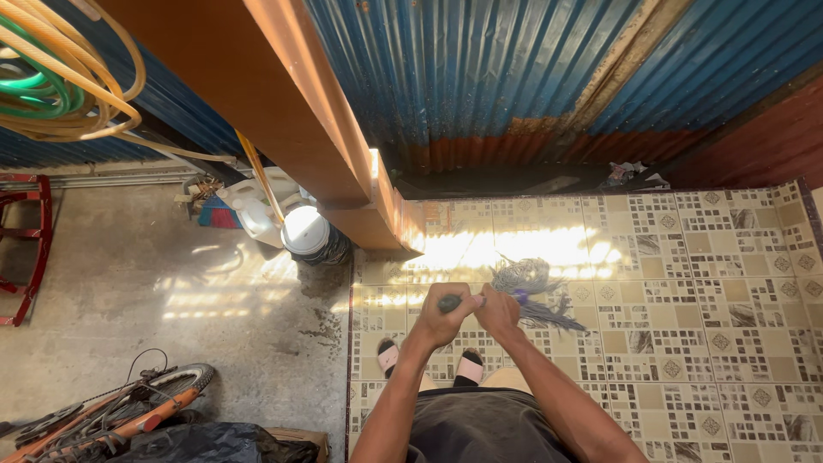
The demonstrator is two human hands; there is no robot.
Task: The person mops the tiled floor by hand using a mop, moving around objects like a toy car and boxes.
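Both hands meet on one mop handle [449, 302]: my left hand [444, 314] is clenched around its dark end, and my right hand [500, 309] grips the same handle just beside it. Grey mop strands [533, 290] spread on the tiled floor [703, 283] directly beyond my right hand, touching the tiles. Corrugated blue metal wall [480, 69] closes off the far edge of the tiles. An orange-brown wooden beam [300, 103] runs diagonally down from upper left and ends at the tile corner, near the mop. Bare concrete floor [146, 283] lies to my left of the tiles. On it, well apart from my hands: a bicycle [120, 411] lying at lower left, a red metal frame [26, 249], white plastic jugs [257, 210] and a white-lidded bucket [305, 231] beneath the beam. Coiled hoses [51, 77] hang at upper left. My sandalled feet [429, 360] stand on the tiles below the hands.
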